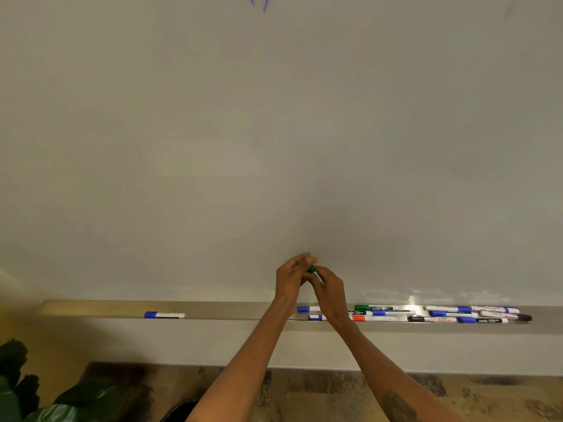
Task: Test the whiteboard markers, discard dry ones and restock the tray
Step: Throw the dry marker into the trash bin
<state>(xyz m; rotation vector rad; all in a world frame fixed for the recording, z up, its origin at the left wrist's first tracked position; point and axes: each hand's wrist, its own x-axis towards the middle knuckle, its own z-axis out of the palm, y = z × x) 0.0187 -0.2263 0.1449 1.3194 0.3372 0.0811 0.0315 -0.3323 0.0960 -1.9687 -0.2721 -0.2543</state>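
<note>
Low on the left, dark glossy leaves (18, 391) of a plant poke up over a mottled brown floor (335, 388). Above them a long, shallow metal tray (91, 309) runs along the foot of the whiteboard (274, 132), whose smooth pale surface is bare except for a couple of short blue strokes (264, 4) at the very top. On the left stretch of the tray a lone blue marker (164, 314) lies flat, with a white barrel and a blue cap, well apart from the rest.

Near the middle, both bare forearms reach up and meet just above the tray, close to the board. The left hand (291, 277) has its fingers curled in a narrow grip round the cap end of the green marker (311, 270). Only a small bit of that green cap shows between the two hands, with a sliver of white barrel below it. The right hand (330, 295) pinches the barrel from the other side, its grip just as tight, and the two hands touch. The marker is tilted, cap end up and to the left.

Behind the right wrist two more blue markers (307, 309) lie on the tray. Further right sits a loose pile of markers (457, 313), all slim cylinders lying lengthwise: a second green marker (373, 307), a red marker (371, 318), several blue ones and black markers (524, 317) at the far end, some touching and some overlapping.
</note>
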